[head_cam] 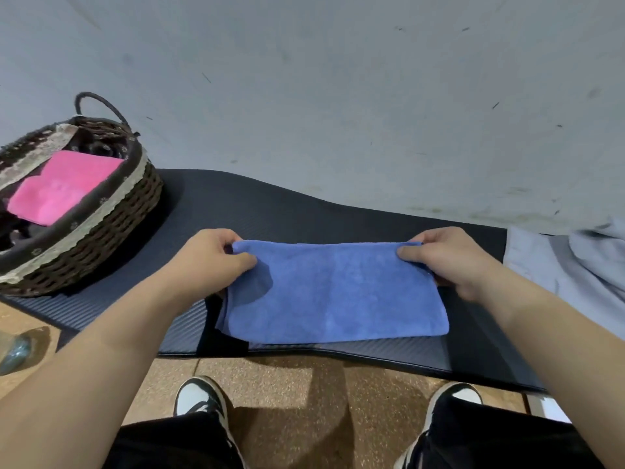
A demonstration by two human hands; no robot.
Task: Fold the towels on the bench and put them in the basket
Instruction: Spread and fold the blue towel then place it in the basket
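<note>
Blue towel [334, 292]: lies flat on the dark counter [287, 204], to the right of the basket [111, 238] and well apart from it. An under-layer peeks out along the edge facing the basket, so it looks doubled over once.
Left grip [209, 262]: pinches the towel's far corner on the side nearer the basket, thumb on top and fingers tucked under the edge.
Right grip [449, 262]: pinches the far corner on the side away from the basket in the same way, thumb on top.
Basket: stands at the counter's end, with a folded pink towel [64, 187] already inside.
Pale cloth [575, 265]: beyond the blue towel from the basket. It is probably the next towel, though I cannot tell for sure.
Step in hand: most likely squaring the first fold before making the next one.
Doing it well: hold both corners level with the far edge lightly taut between them. Draw the slipped under-layer on the basket side back under the top one. Press the crease flat with an open palm. Then fold the end far from the basket over towards it, edge onto edge, down to about the pink towel's footprint.
Watch for: soft pile that creeps, since one corner pulled harder than the other will skew the layers.
</note>
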